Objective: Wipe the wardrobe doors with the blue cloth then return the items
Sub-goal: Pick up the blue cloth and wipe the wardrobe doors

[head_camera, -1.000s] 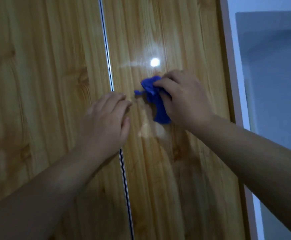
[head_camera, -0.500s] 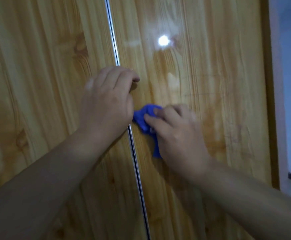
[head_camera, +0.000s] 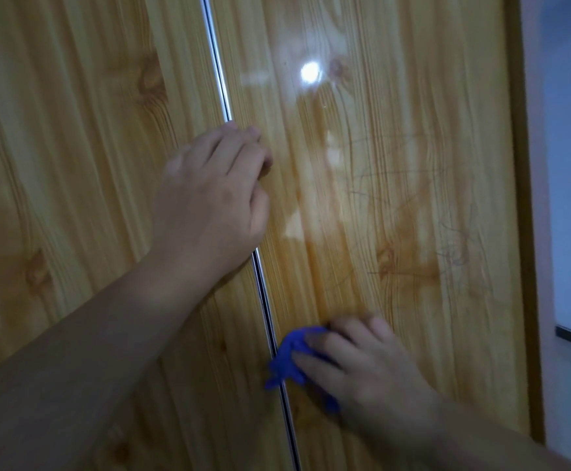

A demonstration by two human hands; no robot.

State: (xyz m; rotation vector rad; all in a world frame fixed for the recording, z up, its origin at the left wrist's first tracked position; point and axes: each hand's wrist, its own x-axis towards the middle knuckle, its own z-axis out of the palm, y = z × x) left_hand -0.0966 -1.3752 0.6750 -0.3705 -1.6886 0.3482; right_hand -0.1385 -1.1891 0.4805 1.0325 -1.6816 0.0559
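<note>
Currently, head view: left hand, fingers loosely bent, grasping nothing, braced across silver metal seam strip; right hand clutching crumpled blue cloth against glossy pine-grain right wardrobe door, low beside the strip; likely risk: bunched cloth snagging there, missing pen scribbles at right.

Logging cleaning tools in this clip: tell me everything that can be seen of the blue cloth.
The blue cloth is a small, bright blue wad of soft-looking fabric, crumpled rather than folded and slightly blurred. It sits low in the view, held against the right wardrobe door by the right hand, whose fingers curl over it and hide most of it. A bunched part sticks out left of the fingers and reaches the metal strip between the doors. A sliver shows under the palm.
</note>
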